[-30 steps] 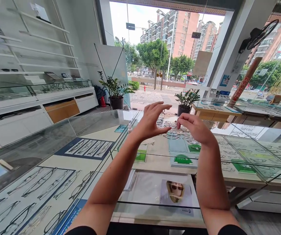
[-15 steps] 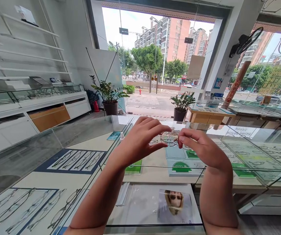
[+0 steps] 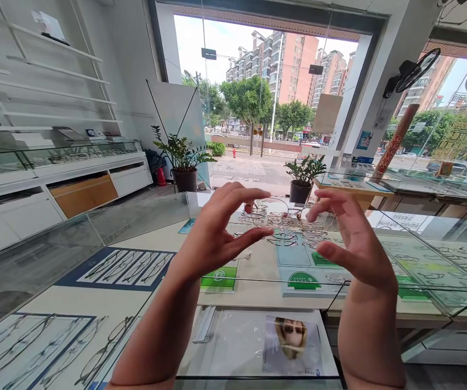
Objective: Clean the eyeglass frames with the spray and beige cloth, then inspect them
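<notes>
A pair of thin, gold-rimmed eyeglasses point(image 3: 287, 210) is held up above the glass counter, its lenses facing me. My left hand point(image 3: 221, 233) holds one lens side, index finger at the upper rim and thumb at the lower. Around the other lens side is my right hand point(image 3: 355, 244), its thumb and fingers spread apart; some of its fingers show through or beside the lens. Whether they touch the rim is hard to see. Behind and below the held pair, several spectacle frames point(image 3: 284, 238) lie in the display.
The glass showcase holds a blue tray point(image 3: 109, 250) of eyeglasses, a green card point(image 3: 221, 279) and a sign with a green arch point(image 3: 303, 280). A leaflet point(image 3: 292, 346) lies lower down. Potted plants point(image 3: 185, 179) stand by the window, and a wall fan point(image 3: 414, 70) hangs at right.
My right hand has opened from a pinch and shifted slightly right. The eyeglasses have turned so that both lenses show. My left hand has moved slightly left and up.
</notes>
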`<state>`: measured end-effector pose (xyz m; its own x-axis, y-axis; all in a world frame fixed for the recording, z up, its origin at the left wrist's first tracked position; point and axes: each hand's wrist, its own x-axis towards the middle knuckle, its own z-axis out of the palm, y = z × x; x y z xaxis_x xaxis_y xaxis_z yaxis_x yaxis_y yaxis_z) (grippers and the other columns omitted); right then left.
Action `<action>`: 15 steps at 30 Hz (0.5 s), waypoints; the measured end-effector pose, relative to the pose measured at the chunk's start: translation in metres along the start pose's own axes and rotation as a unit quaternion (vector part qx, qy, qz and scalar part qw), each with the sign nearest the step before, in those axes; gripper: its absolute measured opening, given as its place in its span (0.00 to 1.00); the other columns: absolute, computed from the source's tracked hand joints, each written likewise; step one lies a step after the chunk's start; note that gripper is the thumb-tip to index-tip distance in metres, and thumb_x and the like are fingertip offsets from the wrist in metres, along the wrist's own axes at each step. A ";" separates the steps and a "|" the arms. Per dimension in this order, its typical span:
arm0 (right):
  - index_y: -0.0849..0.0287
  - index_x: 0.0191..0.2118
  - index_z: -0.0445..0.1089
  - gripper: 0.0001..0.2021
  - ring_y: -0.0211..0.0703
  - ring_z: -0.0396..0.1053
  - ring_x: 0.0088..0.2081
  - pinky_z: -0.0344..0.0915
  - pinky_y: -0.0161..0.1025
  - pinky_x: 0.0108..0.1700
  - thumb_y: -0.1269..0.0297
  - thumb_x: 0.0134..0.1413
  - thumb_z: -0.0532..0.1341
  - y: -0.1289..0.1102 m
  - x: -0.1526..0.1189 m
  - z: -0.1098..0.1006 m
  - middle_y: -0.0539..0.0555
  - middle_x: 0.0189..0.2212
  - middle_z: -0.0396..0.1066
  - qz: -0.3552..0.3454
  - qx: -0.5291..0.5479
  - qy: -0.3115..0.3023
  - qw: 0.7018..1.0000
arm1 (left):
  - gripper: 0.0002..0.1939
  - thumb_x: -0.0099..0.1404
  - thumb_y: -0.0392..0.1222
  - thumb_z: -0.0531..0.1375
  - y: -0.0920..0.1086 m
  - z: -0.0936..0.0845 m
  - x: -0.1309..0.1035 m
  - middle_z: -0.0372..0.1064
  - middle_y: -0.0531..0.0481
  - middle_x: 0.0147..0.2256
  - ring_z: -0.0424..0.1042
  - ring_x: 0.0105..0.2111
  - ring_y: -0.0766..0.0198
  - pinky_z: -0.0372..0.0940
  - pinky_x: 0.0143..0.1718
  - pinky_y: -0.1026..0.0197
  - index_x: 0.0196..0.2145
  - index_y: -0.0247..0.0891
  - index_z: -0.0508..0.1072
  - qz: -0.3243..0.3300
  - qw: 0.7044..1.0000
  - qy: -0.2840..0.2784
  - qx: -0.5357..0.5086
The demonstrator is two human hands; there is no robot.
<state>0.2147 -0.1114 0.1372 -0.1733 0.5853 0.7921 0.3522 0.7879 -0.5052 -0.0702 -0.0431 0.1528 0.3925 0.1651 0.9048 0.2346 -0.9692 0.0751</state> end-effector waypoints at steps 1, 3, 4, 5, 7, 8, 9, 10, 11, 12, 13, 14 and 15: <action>0.41 0.69 0.68 0.36 0.56 0.74 0.49 0.69 0.62 0.67 0.40 0.60 0.75 0.001 0.001 0.001 0.54 0.45 0.75 -0.014 -0.007 0.008 1.000 | 0.27 0.71 0.53 0.73 -0.001 0.000 0.000 0.75 0.48 0.43 0.74 0.42 0.56 0.70 0.48 0.53 0.62 0.47 0.75 -0.006 1.000 0.012 -0.013; 0.41 0.69 0.68 0.36 0.55 0.73 0.46 0.71 0.62 0.65 0.41 0.59 0.76 0.002 0.004 0.005 0.53 0.43 0.74 -0.035 -0.020 0.030 0.999 | 0.28 0.70 0.54 0.74 -0.004 0.001 -0.001 0.75 0.47 0.45 0.75 0.42 0.57 0.71 0.48 0.53 0.63 0.47 0.75 -0.023 0.999 0.029 -0.035; 0.40 0.68 0.69 0.35 0.54 0.73 0.45 0.73 0.61 0.63 0.42 0.59 0.76 0.002 0.005 0.007 0.53 0.43 0.73 -0.042 -0.027 0.042 0.998 | 0.29 0.70 0.55 0.74 -0.005 0.002 -0.001 0.75 0.47 0.46 0.75 0.42 0.57 0.72 0.48 0.53 0.63 0.47 0.75 -0.032 0.998 0.034 -0.044; 0.40 0.67 0.70 0.33 0.54 0.73 0.45 0.74 0.61 0.62 0.43 0.60 0.76 0.003 0.007 0.009 0.53 0.42 0.73 -0.046 -0.034 0.055 0.997 | 0.29 0.70 0.57 0.73 -0.006 0.004 -0.002 0.75 0.46 0.47 0.75 0.43 0.56 0.73 0.49 0.52 0.63 0.47 0.75 -0.042 0.997 0.038 -0.049; 0.40 0.65 0.71 0.30 0.53 0.72 0.44 0.74 0.60 0.60 0.45 0.61 0.75 0.004 0.009 0.013 0.52 0.41 0.72 -0.048 -0.047 0.077 0.995 | 0.30 0.70 0.60 0.73 -0.007 0.006 -0.002 0.75 0.46 0.48 0.76 0.45 0.56 0.74 0.51 0.51 0.63 0.47 0.75 -0.057 0.996 0.044 -0.053; 0.40 0.65 0.72 0.29 0.53 0.72 0.43 0.74 0.60 0.59 0.46 0.62 0.75 0.004 0.009 0.015 0.52 0.41 0.72 -0.048 -0.051 0.086 0.994 | 0.30 0.69 0.61 0.73 -0.007 0.006 -0.002 0.75 0.46 0.49 0.76 0.45 0.55 0.75 0.52 0.51 0.63 0.48 0.75 -0.063 0.996 0.045 -0.050; 0.41 0.64 0.72 0.27 0.53 0.72 0.42 0.75 0.60 0.59 0.46 0.63 0.75 0.004 0.010 0.016 0.52 0.40 0.71 -0.049 -0.053 0.094 0.993 | 0.30 0.69 0.61 0.73 -0.007 0.007 -0.003 0.75 0.46 0.49 0.76 0.46 0.55 0.75 0.52 0.50 0.63 0.48 0.75 -0.067 0.996 0.047 -0.047; 0.41 0.63 0.73 0.26 0.52 0.72 0.42 0.75 0.59 0.59 0.46 0.63 0.74 0.004 0.010 0.018 0.52 0.40 0.71 -0.052 -0.052 0.102 0.992 | 0.30 0.69 0.61 0.72 -0.006 0.007 -0.003 0.75 0.46 0.49 0.76 0.46 0.55 0.75 0.53 0.50 0.63 0.48 0.75 -0.071 0.995 0.048 -0.043; 0.41 0.63 0.73 0.26 0.52 0.72 0.41 0.75 0.59 0.59 0.46 0.63 0.74 0.004 0.011 0.019 0.52 0.40 0.71 -0.055 -0.050 0.108 0.991 | 0.30 0.69 0.62 0.72 -0.005 0.007 -0.003 0.75 0.46 0.49 0.76 0.46 0.55 0.75 0.53 0.50 0.63 0.48 0.75 -0.073 0.995 0.049 -0.040; 0.41 0.63 0.73 0.26 0.52 0.71 0.41 0.74 0.59 0.59 0.46 0.63 0.75 0.004 0.011 0.020 0.52 0.40 0.71 -0.058 -0.046 0.112 0.991 | 0.30 0.70 0.62 0.72 -0.004 0.007 -0.003 0.75 0.46 0.49 0.76 0.46 0.55 0.76 0.53 0.50 0.63 0.48 0.75 -0.074 0.995 0.050 -0.039; 0.41 0.63 0.73 0.27 0.52 0.71 0.41 0.74 0.59 0.59 0.45 0.62 0.75 0.004 0.012 0.021 0.52 0.40 0.71 -0.059 -0.043 0.116 0.991 | 0.30 0.70 0.62 0.72 -0.004 0.007 -0.003 0.74 0.46 0.49 0.75 0.46 0.55 0.76 0.53 0.50 0.63 0.48 0.75 -0.075 0.995 0.051 -0.039; 0.41 0.63 0.73 0.28 0.51 0.71 0.41 0.74 0.59 0.60 0.45 0.62 0.75 0.005 0.012 0.022 0.52 0.40 0.71 -0.061 -0.041 0.119 0.990 | 0.30 0.70 0.62 0.72 -0.003 0.008 -0.003 0.74 0.46 0.49 0.75 0.46 0.55 0.76 0.53 0.50 0.63 0.48 0.75 -0.075 0.995 0.053 -0.039; 0.41 0.64 0.73 0.28 0.51 0.71 0.41 0.74 0.59 0.60 0.44 0.62 0.75 0.005 0.013 0.023 0.52 0.42 0.72 -0.060 -0.039 0.121 0.990 | 0.30 0.70 0.61 0.72 -0.002 0.008 -0.003 0.74 0.47 0.49 0.75 0.46 0.55 0.76 0.52 0.50 0.63 0.48 0.75 -0.076 0.995 0.054 -0.040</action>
<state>0.1926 -0.0956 0.1369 0.0039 0.4170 0.9089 0.4144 0.8265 -0.3810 -0.0650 -0.0402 0.1467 0.2589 0.2947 0.9198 0.2110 -0.9466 0.2439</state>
